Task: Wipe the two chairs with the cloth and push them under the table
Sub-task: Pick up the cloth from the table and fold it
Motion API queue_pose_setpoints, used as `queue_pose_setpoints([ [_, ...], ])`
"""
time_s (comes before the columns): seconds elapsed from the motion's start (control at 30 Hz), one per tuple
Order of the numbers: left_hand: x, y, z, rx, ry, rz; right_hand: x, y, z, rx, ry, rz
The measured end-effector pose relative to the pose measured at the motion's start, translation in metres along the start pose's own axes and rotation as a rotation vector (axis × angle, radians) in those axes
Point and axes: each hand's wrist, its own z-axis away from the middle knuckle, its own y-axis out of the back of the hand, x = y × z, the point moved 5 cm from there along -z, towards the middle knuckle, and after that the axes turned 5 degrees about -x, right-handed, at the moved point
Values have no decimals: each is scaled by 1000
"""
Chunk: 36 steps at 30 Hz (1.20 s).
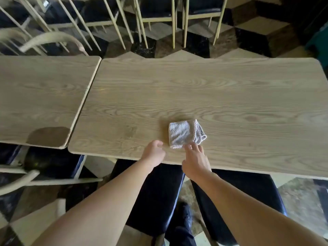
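Note:
A folded pale grey cloth [186, 133] lies on the light wood table [230, 96] near its front edge. My right hand [195, 161] reaches over the edge, fingers apart, fingertips touching the cloth's near corner. My left hand [154, 152] hovers just left of the cloth with fingers loosely curled, holding nothing. Two chairs with dark blue padded seats stand below my arms, the left chair [156, 197] and the right chair [245, 201], their front parts tucked under the table's edge.
A second wood table [40, 96] abuts on the left, with another dark-seated chair [53, 164] under it. More pale-framed chairs [156, 16] line the far side. The floor is a checkered dark and beige pattern.

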Motion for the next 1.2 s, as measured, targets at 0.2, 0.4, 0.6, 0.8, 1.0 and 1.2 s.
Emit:
queue_pose_setpoints([
  [0.2, 13, -18, -51, 37, 243, 321, 15, 4, -46, 46, 96, 26],
  [0.4, 18, -36, -70, -46, 362, 448, 31, 2, -62, 51, 95, -32],
  [0.6, 25, -45, -82, -10, 348, 477, 35, -2, -69, 47, 77, -23],
  [0.8, 36, -46, -75, 20, 260, 540, 34, -1, -66, 35, 58, 58],
  [1.0, 45, -37, -44, -71, 90, 635, 24, 9, -53, 90, 77, 111],
  [1.2, 18, -11, 3, -65, 4, 630, -13, 1, -34, 115, 118, 82],
])
